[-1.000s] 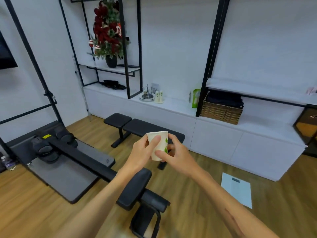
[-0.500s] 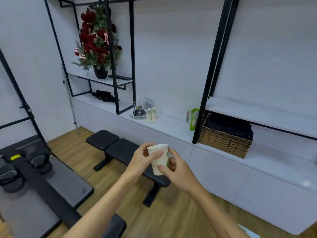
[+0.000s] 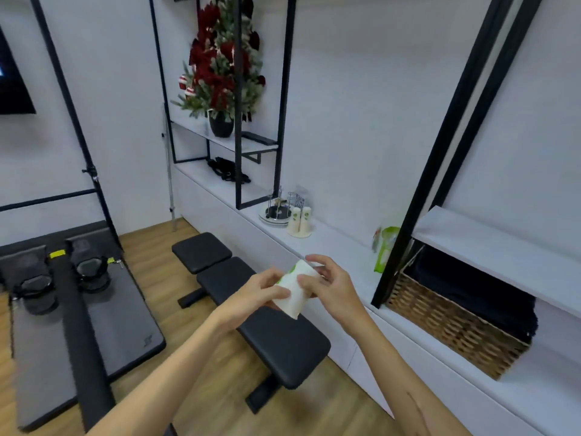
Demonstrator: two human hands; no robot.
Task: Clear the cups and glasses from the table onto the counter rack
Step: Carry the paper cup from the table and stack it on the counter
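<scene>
A white paper cup with green marks [image 3: 294, 291] is held in front of me above a black bench, tipped over with its wide mouth toward me and downward. My left hand [image 3: 256, 292] grips its left side and my right hand [image 3: 331, 284] grips its right side and base. On the white counter [image 3: 342, 243] behind stands a round wire rack on a plate [image 3: 276, 209], with two upturned paper cups [image 3: 299, 220] on a small stand beside it.
A black padded bench [image 3: 264, 322] stands between me and the counter. A wicker basket [image 3: 456, 325] with dark cloth sits under a shelf at right. A green packet [image 3: 385, 247] leans by a black post. Exercise gear lies on the left floor.
The view has come closer to the counter. The cup has turned from upright to tipped over between both hands.
</scene>
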